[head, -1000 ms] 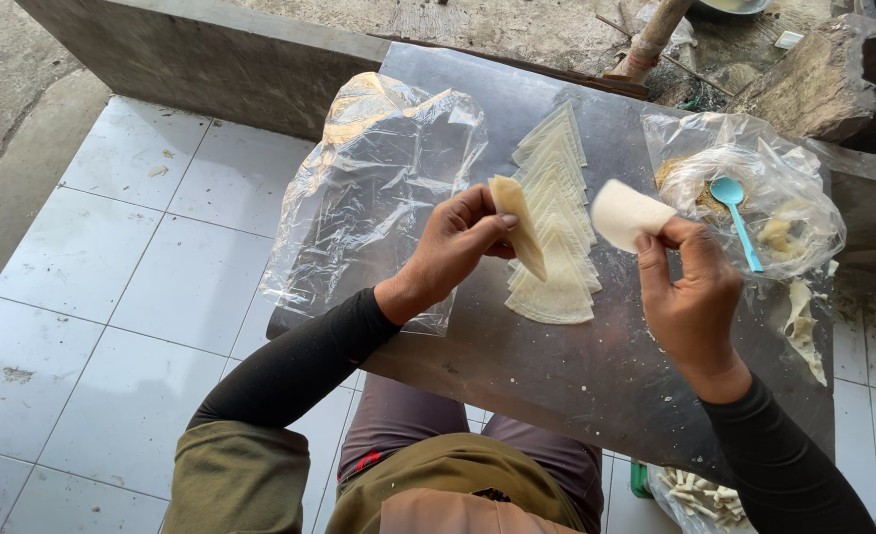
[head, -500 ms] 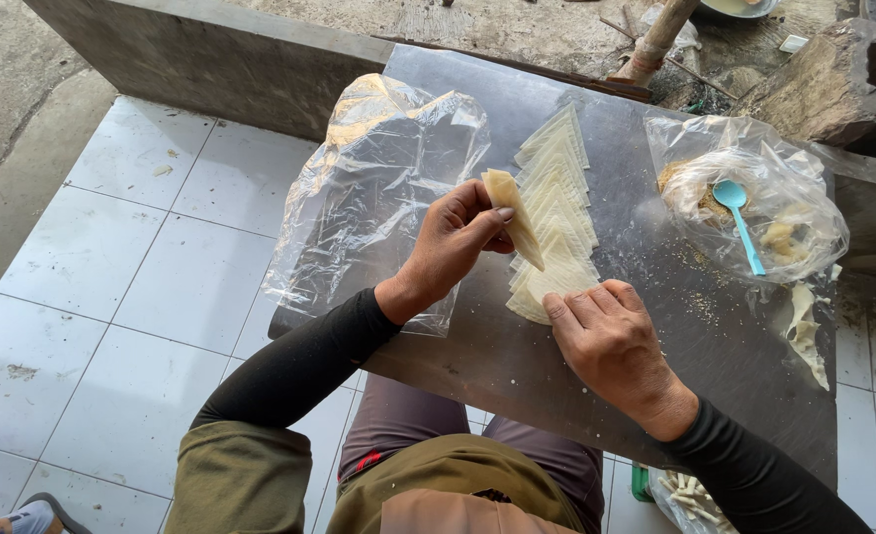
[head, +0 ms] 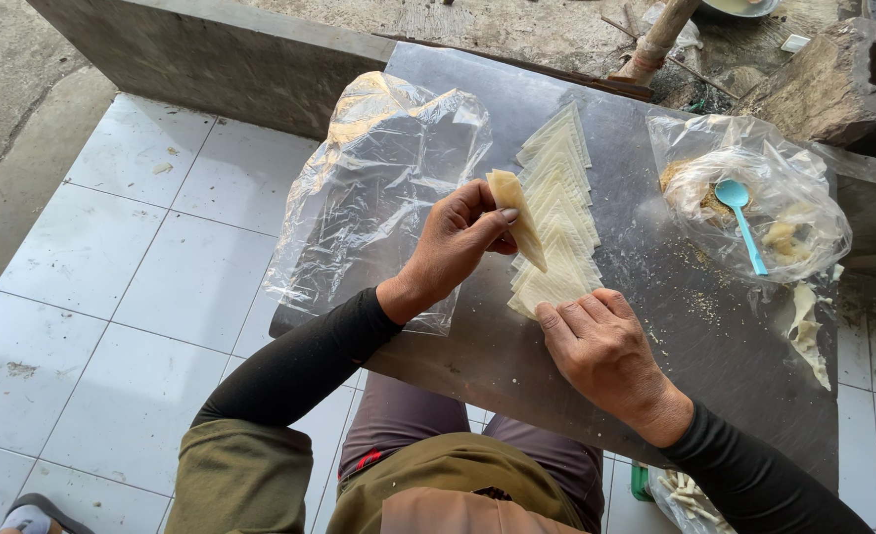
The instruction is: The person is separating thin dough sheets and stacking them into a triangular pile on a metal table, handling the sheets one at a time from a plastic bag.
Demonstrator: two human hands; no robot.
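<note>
A clear plastic bag (head: 754, 198) on the right holds crumbly brown filling and one turquoise plastic spoon (head: 739, 218); a second, crumpled clear bag (head: 378, 188) lies at the left. The left hand (head: 458, 247) pinches one folded pale pastry triangle (head: 517, 222) above the fanned row of thin wrapper sheets (head: 556, 218). The right hand (head: 601, 341) lies flat, fingers together, on the row's near end. All rests on a grey metal sheet (head: 715, 366) over white floor tiles (head: 111, 267).

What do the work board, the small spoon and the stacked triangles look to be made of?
Work board: probably sheet metal, dull grey with soft reflections. Small spoon: likely plastic, an even, glossy turquoise. Stacked triangles: seemingly thin dough wrappers, pale yellow and matte; the left hand holds one folded.
</note>
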